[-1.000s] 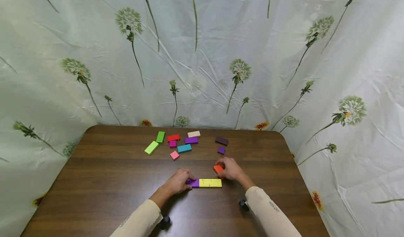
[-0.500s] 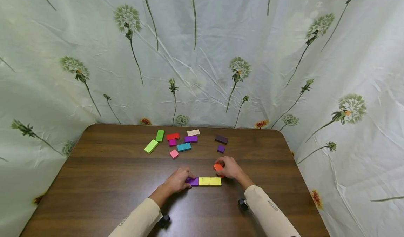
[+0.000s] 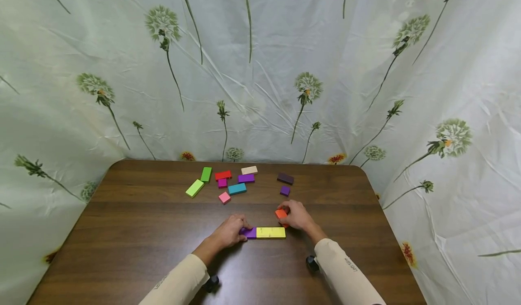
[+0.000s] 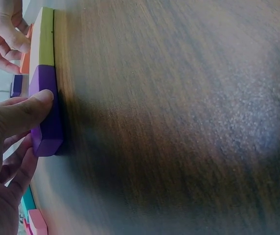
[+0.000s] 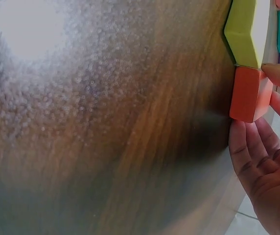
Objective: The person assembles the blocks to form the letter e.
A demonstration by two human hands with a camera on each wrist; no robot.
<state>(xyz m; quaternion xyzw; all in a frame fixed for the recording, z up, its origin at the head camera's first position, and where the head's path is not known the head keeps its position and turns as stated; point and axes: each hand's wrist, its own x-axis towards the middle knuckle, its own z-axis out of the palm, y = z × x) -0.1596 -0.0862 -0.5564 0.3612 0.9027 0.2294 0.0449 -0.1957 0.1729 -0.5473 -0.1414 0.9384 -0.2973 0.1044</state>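
Left hand [image 3: 231, 231] and right hand [image 3: 296, 215], both gripping
Left pinches a purple rectangular block [image 4: 49, 129], butted against a yellow rectangular block [image 3: 270, 233]; right holds an orange rectangular block [image 5: 246, 93] just beside the yellow's right end; brown wood-grain tabletop [image 3: 142, 232] spreads around, side edges well apart from both hands.

Smooth orange block [image 5: 245, 94], glossy wood-grain tabletop [image 3: 142, 232], creased satiny curtain [image 3: 268, 97]
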